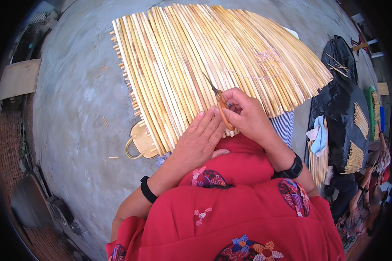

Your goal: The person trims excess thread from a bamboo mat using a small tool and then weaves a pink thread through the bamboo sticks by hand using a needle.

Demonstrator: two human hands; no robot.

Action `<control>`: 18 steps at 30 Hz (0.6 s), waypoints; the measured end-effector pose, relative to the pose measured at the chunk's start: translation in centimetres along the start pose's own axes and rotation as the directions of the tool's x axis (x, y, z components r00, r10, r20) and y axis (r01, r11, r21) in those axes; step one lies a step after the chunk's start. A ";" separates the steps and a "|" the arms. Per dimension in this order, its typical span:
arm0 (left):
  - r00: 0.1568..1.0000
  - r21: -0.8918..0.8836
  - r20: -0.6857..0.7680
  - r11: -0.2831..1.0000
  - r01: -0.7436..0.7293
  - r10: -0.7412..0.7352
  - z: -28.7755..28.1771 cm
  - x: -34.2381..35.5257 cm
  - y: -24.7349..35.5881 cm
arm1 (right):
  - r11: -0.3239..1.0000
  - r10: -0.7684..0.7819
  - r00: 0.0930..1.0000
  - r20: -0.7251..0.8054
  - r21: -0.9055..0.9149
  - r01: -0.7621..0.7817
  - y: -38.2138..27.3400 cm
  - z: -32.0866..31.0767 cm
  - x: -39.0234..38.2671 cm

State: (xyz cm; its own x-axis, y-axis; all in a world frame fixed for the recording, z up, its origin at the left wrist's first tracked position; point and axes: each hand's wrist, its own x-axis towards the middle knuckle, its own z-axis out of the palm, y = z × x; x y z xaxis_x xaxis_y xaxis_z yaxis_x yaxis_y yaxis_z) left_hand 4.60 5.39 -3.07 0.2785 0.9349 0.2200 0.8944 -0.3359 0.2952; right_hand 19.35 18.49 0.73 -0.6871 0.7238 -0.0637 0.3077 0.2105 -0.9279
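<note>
A mat of pale straw-coloured stalks (174, 69), laid side by side, spreads in front of me with its near edge at my lap. My right hand (246, 114) grips a pair of scissors (222, 104) with orange handles, the dark blades pointing away to the far left over the stalks. Beside it, my left hand (200, 137) lies on the mat's near edge, fingers stretched out and close to the scissors' handles. A loose tangle of pinkish-white thread (265, 56) rests on the right part of the mat, one strand trailing left.
A wooden stool (144, 141) with a curved handle shows under the mat's left side. To the right, black plastic sheeting (335, 117) bears bundles of stalks (355, 157) and a light blue cloth (320, 137). Another person (366, 204) sits at the far right. Stalk bits dot the concrete floor (78, 87).
</note>
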 end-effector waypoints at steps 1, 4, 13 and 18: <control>1.000 -0.008 -0.018 1.000 -0.010 0.010 0.0 0.0 0.0 | 0.998 -0.017 1.000 -0.017 -0.059 0.016 -0.5 -0.1 0.1; 1.000 -0.001 -0.023 1.000 -0.003 0.003 0.1 -0.2 -0.1 | 0.976 -0.137 0.990 0.024 -0.169 0.139 -0.7 -0.1 0.9; 0.999 0.007 0.027 1.000 0.017 -0.017 -0.8 -0.1 0.0 | 0.980 -0.185 0.980 -0.073 -0.084 0.179 0.8 0.4 1.3; 1.000 0.011 0.023 1.000 0.017 -0.017 -0.8 -0.4 0.3 | 0.885 -0.320 0.899 -0.299 -0.432 0.172 1.0 -0.7 1.9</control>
State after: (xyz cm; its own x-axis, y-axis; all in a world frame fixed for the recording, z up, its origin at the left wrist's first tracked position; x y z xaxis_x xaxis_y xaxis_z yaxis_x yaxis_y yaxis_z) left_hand 4.49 4.78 -2.28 0.2709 0.9430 0.1933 0.9030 -0.3185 0.2882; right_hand 18.85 20.55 -0.09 -0.5194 0.7797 0.3497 0.4389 0.5945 -0.6738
